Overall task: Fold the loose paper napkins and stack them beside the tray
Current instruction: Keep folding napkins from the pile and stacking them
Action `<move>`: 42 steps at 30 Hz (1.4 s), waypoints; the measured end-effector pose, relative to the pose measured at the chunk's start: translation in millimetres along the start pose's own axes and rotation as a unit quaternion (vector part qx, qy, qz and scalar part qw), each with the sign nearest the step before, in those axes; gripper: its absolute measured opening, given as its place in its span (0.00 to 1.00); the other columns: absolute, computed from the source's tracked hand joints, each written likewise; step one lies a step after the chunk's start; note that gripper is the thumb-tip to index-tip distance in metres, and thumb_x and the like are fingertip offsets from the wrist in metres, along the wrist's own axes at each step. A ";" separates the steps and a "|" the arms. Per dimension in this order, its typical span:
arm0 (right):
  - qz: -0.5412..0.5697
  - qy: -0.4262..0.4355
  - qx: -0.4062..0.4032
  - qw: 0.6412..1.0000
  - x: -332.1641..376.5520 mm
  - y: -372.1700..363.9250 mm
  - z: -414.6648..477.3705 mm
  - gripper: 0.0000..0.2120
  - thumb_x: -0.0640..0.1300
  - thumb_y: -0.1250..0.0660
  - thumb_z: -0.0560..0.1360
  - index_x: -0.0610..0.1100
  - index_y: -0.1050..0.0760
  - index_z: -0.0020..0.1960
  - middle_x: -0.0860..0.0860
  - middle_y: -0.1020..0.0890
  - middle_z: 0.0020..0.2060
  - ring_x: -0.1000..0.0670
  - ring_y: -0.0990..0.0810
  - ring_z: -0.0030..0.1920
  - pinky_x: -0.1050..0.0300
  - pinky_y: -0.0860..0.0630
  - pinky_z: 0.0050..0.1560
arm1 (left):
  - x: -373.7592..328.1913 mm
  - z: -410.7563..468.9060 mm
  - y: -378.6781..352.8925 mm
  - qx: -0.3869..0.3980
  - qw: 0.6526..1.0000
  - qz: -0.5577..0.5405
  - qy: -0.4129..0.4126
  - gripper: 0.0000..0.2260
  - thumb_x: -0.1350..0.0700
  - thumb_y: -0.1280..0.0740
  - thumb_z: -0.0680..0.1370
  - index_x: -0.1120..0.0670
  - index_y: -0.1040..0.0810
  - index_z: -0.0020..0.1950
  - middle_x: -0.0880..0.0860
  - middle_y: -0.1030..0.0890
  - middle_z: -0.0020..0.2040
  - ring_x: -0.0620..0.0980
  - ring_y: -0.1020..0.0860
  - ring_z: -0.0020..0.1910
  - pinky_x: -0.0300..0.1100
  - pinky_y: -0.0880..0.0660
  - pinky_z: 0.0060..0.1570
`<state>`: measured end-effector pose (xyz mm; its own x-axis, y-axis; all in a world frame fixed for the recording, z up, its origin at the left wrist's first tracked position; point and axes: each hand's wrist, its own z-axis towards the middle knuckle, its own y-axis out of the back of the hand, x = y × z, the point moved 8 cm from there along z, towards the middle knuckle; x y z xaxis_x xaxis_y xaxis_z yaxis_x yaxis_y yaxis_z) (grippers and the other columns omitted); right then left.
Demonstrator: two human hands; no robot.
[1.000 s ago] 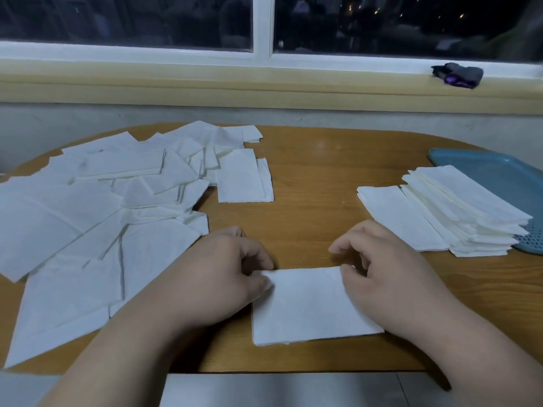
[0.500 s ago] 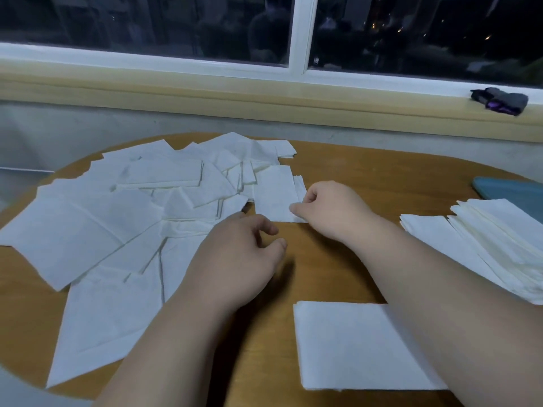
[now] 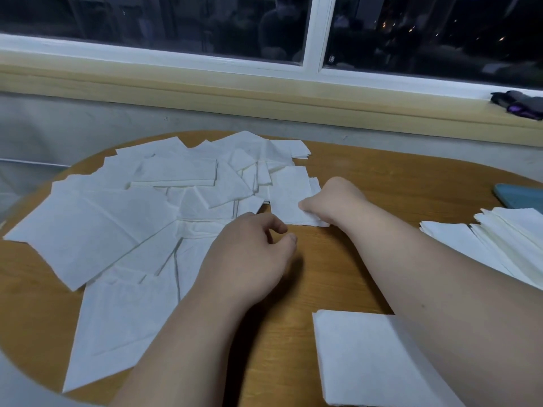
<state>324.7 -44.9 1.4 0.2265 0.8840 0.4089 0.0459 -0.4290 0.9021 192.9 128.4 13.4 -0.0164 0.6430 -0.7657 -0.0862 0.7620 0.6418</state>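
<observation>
right hand pinches loose napkin

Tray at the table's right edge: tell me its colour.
The tray is light blue; only its corner shows, in the head view.

Nothing readable is showing anywhere. A tiny pale mark is sitting on the glass just right of the white window post, too small and blurred to make out. The loose napkins below that post are showing only plain white faces.
</observation>
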 end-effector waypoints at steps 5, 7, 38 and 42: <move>-0.018 -0.007 0.018 1.000 5.1 0.3 4.5 0.08 0.45 0.33 0.75 0.42 0.29 0.43 0.48 0.22 0.36 0.49 0.24 0.33 0.59 0.30 0.32 | -0.5 -2.0 -0.6 0.000 1.000 0.001 -0.002 0.06 0.43 0.34 0.76 0.42 0.21 0.50 0.44 0.22 0.44 0.42 0.22 0.40 0.40 0.29 0.38; -0.014 -0.008 0.026 1.000 6.4 -0.5 6.9 0.10 0.45 0.33 0.77 0.42 0.31 0.41 0.48 0.23 0.37 0.49 0.26 0.33 0.59 0.31 0.32 | -0.2 -2.3 0.0 -0.001 1.000 0.002 -0.001 0.06 0.43 0.34 0.76 0.42 0.21 0.49 0.44 0.21 0.43 0.41 0.22 0.40 0.40 0.30 0.37; 0.143 0.222 -0.192 0.945 -89.5 94.7 -188.9 0.15 0.47 0.30 0.77 0.68 0.27 0.48 0.72 0.23 0.42 0.71 0.27 0.54 0.72 0.29 0.43 | -41.7 -37.8 -18.2 0.073 0.990 -0.056 -0.109 0.21 0.45 0.29 0.75 0.31 0.32 0.64 0.38 0.23 0.48 0.37 0.23 0.38 0.34 0.31 0.39; 0.071 0.331 -0.208 0.917 -108.5 75.6 -220.5 0.13 0.36 0.31 0.72 0.56 0.21 0.44 0.65 0.18 0.42 0.64 0.21 0.49 0.67 0.26 0.46 | -49.2 -54.0 -28.6 0.120 0.977 0.012 -0.175 0.26 0.48 0.25 0.72 0.30 0.31 0.64 0.36 0.24 0.49 0.37 0.24 0.45 0.30 0.31 0.42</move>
<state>89.0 -132.4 55.6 -0.4464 0.8024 0.3960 -0.3456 -0.5628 0.7509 142.4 70.9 30.4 0.3304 0.6156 -0.7154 0.1472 0.7151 0.6833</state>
